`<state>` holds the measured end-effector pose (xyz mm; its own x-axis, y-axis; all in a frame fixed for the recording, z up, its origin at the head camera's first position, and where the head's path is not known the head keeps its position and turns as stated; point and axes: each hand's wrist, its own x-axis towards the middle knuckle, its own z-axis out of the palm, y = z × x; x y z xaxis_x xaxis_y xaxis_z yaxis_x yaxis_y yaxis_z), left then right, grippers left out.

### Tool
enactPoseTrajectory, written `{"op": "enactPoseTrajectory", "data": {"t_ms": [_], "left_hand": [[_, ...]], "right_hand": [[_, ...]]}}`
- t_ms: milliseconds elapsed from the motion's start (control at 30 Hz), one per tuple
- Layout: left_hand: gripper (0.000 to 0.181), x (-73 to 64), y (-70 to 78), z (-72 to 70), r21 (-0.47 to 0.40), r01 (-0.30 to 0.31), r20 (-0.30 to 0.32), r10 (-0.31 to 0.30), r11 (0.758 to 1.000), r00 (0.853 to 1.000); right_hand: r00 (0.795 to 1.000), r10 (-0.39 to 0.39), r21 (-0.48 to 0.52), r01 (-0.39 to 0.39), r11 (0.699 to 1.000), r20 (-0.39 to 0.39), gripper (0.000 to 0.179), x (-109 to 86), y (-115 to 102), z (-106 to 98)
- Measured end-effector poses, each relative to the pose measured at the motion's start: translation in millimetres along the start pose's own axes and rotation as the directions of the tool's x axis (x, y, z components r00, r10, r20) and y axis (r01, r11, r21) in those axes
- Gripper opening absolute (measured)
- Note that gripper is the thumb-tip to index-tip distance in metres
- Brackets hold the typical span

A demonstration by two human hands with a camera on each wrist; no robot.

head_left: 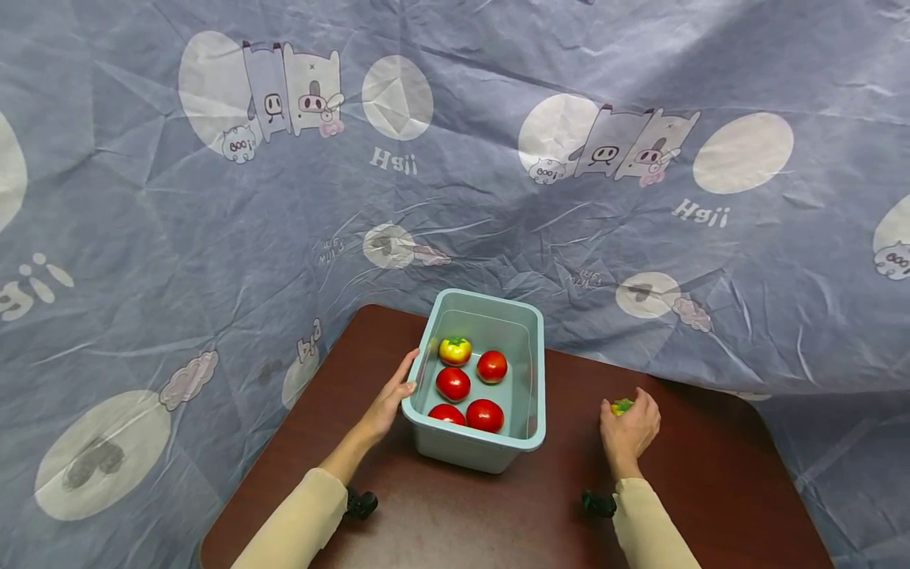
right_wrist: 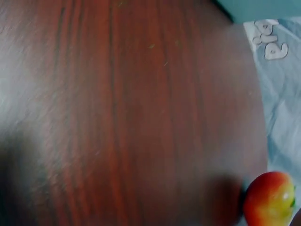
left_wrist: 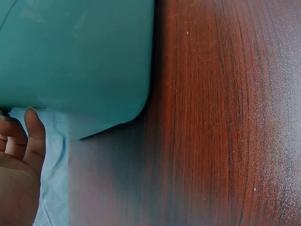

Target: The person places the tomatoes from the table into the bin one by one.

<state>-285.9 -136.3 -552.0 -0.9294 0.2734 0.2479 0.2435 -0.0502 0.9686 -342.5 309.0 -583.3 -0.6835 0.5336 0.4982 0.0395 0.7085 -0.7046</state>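
Observation:
A pale blue-green plastic bin (head_left: 469, 450) stands on the table with several tomatoes inside. One is a yellow tomato (head_left: 455, 351) with a green top; the others, such as the red tomato (head_left: 453, 384), look plain red. My left hand (head_left: 384, 407) holds the bin's left side at the rim; the left wrist view shows its fingers (left_wrist: 35, 134) at the bin's edge. Right of the bin, my right hand (head_left: 631, 427) grips a red-and-yellow tomato (right_wrist: 269, 200) from above, close over the table. In the head view the hand covers most of that tomato.
The dark brown wooden table (head_left: 455, 521) has rounded corners. A grey-blue printed cloth (head_left: 469, 182) hangs behind it and along its sides. Each wrist carries a small black device, such as the right device (head_left: 599, 503).

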Motion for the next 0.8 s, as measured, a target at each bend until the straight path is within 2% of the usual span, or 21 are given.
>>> {"op": "enactPoseTrajectory", "data": {"t_ms": [233,400,600,700,800], "left_hand": [[0.062,1.5,-7.6,1.1,0.006,-0.027,-0.018,0.027,1.000,0.999],[0.061,-0.5,-8.1,0.8,0.017,-0.020,-0.023,0.020,1.000,1.000],[0.062,-0.1,-8.7,1.6,0.018,-0.021,-0.020,0.021,1.000,1.000],[0.062,0.3,-8.8,2.0,0.021,-0.026,-0.027,0.027,0.999,0.999],[0.062,0.7,-8.4,2.3,0.023,-0.027,-0.029,0.028,0.999,0.999]], "right_hand": [[0.996,0.078,-0.074,-0.075,0.994,0.036,0.080,-2.8,17.5,-4.0],[0.982,0.168,-0.096,-0.159,0.983,0.085,0.086,-7.2,24.9,-3.1],[0.940,0.302,-0.063,-0.296,0.953,0.160,0.096,-7.2,33.1,-2.9],[0.911,0.363,-0.026,-0.365,0.931,0.197,0.092,-7.4,35.8,-3.5],[0.896,0.390,-0.011,-0.396,0.918,0.214,0.084,-8.5,36.6,-3.7]]}}
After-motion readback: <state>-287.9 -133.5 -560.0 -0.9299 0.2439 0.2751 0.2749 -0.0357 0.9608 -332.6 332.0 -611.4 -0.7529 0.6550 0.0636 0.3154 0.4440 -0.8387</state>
